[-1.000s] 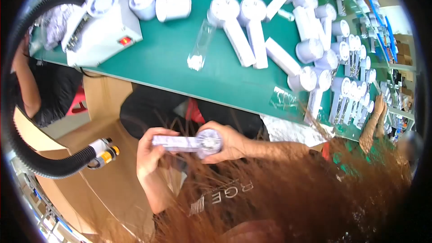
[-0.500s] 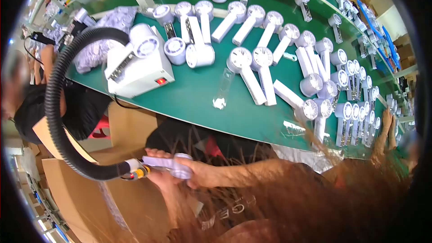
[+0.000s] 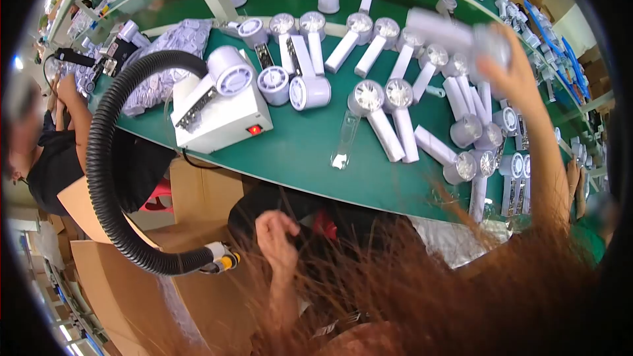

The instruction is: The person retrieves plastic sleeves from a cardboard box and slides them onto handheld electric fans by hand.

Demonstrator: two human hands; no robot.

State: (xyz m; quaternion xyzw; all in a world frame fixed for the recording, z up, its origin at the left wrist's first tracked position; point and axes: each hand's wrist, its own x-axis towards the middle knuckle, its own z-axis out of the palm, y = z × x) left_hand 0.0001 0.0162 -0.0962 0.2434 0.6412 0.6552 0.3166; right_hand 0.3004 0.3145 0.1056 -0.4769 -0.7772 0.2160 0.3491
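My right hand (image 3: 511, 69) is raised over the right side of the green table, its fingers around the round head of a pale handheld fan (image 3: 438, 29). The fan is blurred by motion, and its handle points left. Below the table's front edge is my left hand (image 3: 275, 234), with loosely bent fingers and nothing visible in them. Left of it hangs the yellow-and-black nozzle (image 3: 224, 260) of a black corrugated hose (image 3: 99, 178), apart from the hand. Many similar fans, such as one with a white handle (image 3: 386, 135), lie on the table.
The hose arches from behind a white box (image 3: 224, 115) with a red switch; another fan rests on the box. A bag of pale parts (image 3: 165, 59) lies behind. A clear plastic piece (image 3: 344, 145) is on the table (image 3: 297, 151). Cardboard boxes (image 3: 112, 277) stand below; a co-worker (image 3: 66, 165) sits left.
My right hand has carried the fan from beside the nozzle up and right, over the table. My left hand has let go of the fan and come away from the nozzle. The view has shifted slightly.
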